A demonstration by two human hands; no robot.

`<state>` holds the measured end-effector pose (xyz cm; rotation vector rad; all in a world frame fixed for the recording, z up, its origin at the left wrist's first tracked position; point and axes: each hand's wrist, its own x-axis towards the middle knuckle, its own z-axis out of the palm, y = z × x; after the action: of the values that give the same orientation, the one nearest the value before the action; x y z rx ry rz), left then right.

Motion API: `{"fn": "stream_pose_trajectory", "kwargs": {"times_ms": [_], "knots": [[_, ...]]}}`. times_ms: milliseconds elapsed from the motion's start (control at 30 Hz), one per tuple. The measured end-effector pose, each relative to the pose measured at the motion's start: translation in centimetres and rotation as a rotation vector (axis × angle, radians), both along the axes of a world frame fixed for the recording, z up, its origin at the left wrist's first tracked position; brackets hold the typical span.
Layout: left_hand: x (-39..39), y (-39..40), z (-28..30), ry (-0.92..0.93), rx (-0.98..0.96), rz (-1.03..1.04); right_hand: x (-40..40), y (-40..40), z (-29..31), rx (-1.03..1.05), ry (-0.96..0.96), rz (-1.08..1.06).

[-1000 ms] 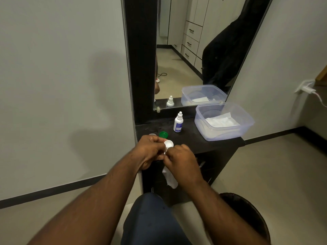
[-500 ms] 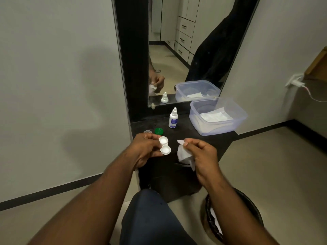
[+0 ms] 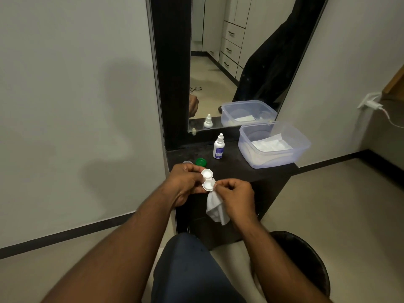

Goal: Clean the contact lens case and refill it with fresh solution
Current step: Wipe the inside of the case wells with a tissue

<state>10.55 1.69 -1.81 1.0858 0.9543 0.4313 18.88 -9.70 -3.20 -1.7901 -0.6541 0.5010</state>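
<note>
White plastic contact lens case (image 3: pixel 207 179), both wells uncapped and facing up, was gripped at its 9 o'clock edge by the curled fingers of the left hand (image 3: pixel 185 184), above the near edge of the dark worktop (image 3: pixel 240 171). Right hand (image 3: pixel 236 196), fingers closed in a pinch on a crumpled white tissue (image 3: pixel 215 206), held its tip against the nearer well at the case's 3 o'clock side. Green cap (image 3: pixel 201 161) and a second, paler cap (image 3: pixel 187 162) lay on the worktop at 12 o'clock from the case; the solution bottle (image 3: pixel 218 146) stood upright, at 1 o'clock, beside a clear tub (image 3: pixel 273 145) of tissues. Judged stage: wiping under way; whether the farther well was clean could not be told. Refilling and recapping remained.
</note>
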Motion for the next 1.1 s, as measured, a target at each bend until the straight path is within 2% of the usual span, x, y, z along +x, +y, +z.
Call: {"fn": "stream_pose_trajectory", "kwargs": {"times_ms": [133,300,567,767,967,1033,1100], "knots": [[-0.2,0.2,0.0,0.026,0.003,-0.031,-0.2,0.2,0.3,0.017,0.086,-0.038],[-0.2,-0.1,0.4,0.013,-0.001,-0.021,-0.4,0.6,0.6,-0.031,0.076,-0.058],[-0.2,-0.4,0.5,-0.012,0.011,-0.002,-1.4,0.3,-0.1,0.046,0.169,-0.16],[-0.3,-0.3,0.2,-0.005,0.008,0.006,-2.5,-0.3,-0.8,0.012,0.057,-0.154],[-0.1,-0.3,0.2,-0.019,0.023,0.081,-3.7,0.0,-1.4,0.023,0.047,-0.181],[-0.2,-0.4,0.4,0.001,0.046,0.079,-4.6,0.6,-1.9,0.035,0.082,-0.219],[-0.4,-0.5,0.5,0.027,0.072,0.067,-5.5,1.3,-2.0,0.103,0.214,-0.26]]}}
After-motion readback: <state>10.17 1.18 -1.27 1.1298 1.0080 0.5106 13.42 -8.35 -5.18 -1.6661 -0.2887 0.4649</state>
